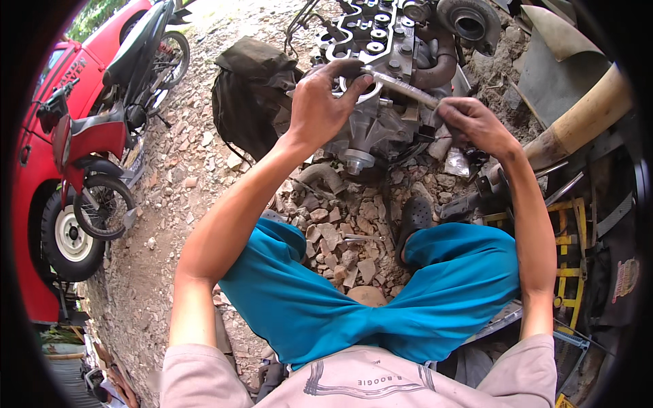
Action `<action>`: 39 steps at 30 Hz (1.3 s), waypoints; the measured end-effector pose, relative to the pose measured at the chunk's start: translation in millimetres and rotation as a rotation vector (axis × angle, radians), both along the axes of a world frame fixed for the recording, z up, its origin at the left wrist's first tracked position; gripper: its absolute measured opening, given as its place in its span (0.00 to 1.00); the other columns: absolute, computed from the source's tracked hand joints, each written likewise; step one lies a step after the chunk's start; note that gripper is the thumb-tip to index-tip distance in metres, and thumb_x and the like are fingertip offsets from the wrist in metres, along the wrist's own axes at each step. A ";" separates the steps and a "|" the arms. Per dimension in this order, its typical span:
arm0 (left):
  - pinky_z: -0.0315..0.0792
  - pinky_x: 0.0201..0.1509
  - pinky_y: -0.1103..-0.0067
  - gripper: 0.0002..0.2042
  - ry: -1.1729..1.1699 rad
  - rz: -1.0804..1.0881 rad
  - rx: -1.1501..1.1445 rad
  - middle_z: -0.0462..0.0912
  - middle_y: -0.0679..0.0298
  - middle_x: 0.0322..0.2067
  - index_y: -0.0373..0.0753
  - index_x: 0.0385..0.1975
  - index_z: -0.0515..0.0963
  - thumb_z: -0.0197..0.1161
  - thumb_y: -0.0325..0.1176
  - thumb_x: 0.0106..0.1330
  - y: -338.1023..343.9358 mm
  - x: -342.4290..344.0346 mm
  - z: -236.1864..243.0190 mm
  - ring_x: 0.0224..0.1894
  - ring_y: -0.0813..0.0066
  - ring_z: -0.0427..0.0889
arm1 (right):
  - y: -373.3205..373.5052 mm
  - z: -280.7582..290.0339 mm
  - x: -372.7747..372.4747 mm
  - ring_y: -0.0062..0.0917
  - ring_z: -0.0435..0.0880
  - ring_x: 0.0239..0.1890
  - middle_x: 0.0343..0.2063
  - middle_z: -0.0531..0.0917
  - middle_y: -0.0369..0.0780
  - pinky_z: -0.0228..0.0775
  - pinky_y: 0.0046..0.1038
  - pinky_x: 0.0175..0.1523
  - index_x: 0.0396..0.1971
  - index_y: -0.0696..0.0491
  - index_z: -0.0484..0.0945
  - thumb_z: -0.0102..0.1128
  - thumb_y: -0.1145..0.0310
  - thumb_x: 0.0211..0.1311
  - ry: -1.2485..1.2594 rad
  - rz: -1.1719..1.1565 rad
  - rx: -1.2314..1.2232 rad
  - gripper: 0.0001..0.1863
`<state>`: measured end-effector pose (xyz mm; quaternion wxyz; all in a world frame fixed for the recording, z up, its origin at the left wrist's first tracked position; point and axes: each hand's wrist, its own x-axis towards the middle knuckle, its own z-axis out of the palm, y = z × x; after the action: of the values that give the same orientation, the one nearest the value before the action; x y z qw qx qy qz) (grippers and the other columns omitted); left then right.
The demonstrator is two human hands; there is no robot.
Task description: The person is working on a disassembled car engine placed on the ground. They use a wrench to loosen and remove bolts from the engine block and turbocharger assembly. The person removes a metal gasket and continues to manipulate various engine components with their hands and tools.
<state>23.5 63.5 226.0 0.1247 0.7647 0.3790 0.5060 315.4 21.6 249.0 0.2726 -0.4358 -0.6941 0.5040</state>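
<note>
A pale, silvery bar-like piece (405, 88) lies slantwise across the front of the engine (371, 37), held between my two hands. My left hand (320, 105) has its fingers curled at the bar's upper left end, beside a round opening on the engine. My right hand (479, 129) is closed on the lower right end. Just below hangs the engine's grey front housing with a round fitting (358, 161). Whether the bar touches the engine is hard to tell.
A dark bag (241, 95) lies left of the engine; a turbo-like housing (469, 24) sits upper right. Two motorbikes (88, 129) stand by a red vehicle (41, 272). A tan tube (585, 109) and yellow metal frame (571, 258) are at right. Stones (326, 238) cover the ground between my legs.
</note>
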 end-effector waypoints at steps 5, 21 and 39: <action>0.60 0.68 0.59 0.32 0.249 0.033 0.217 0.72 0.53 0.61 0.42 0.61 0.71 0.69 0.52 0.60 16.1 3.0 -27.6 0.66 0.53 0.67 | 12.8 0.7 3.3 0.24 0.77 0.24 0.23 0.79 0.38 0.69 0.29 0.31 0.40 0.60 0.79 0.51 0.57 0.73 -0.269 -0.538 0.441 0.19; 0.59 0.68 0.62 0.28 0.329 0.007 0.359 0.70 0.57 0.62 0.43 0.60 0.68 0.68 0.43 0.62 27.9 5.8 -47.2 0.65 0.55 0.67 | 61.1 -47.0 -29.0 0.57 0.83 0.37 0.29 0.83 0.60 0.75 0.53 0.45 0.41 0.61 0.75 0.43 0.61 0.71 -0.803 -0.769 0.578 0.18; 0.60 0.66 0.61 0.26 0.292 -0.016 0.374 0.71 0.56 0.59 0.42 0.57 0.70 0.67 0.43 0.60 31.7 6.3 -48.1 0.64 0.55 0.67 | 54.9 -52.8 -59.3 0.58 0.83 0.32 0.25 0.81 0.62 0.76 0.53 0.37 0.46 0.63 0.72 0.41 0.62 0.73 -0.816 -0.817 0.586 0.18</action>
<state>29.7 95.2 177.8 -0.0711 0.8426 0.2867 0.4503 256.1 76.6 196.2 0.2644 -0.7290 -0.6289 -0.0568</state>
